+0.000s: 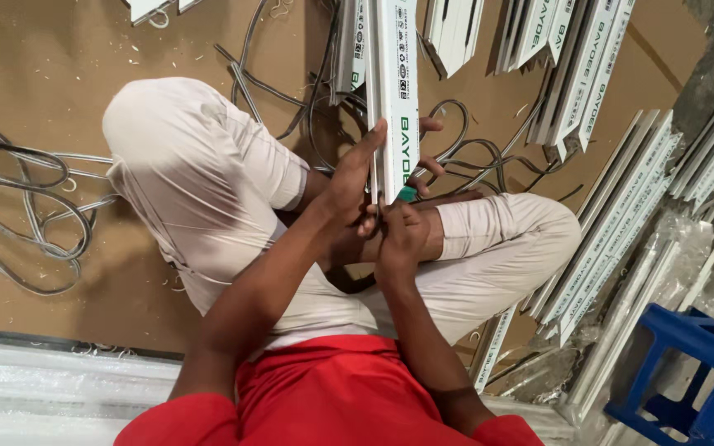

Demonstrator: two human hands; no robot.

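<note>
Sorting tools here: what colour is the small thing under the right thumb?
Green, the small tool at the white strip's end; head view.

Person crouched on brown floor, left hand (355,177) gripping white plastic profile (396,91), right hand (401,235) at its lower end, grey gasket strips (35,198) nearby

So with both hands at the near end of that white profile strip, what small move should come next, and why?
Probably press the small green piece further into the strip's end. The left hand grips the white profile strip along its edge, steadying it, while the right hand pinches at its near end, where the green piece shows.
</note>
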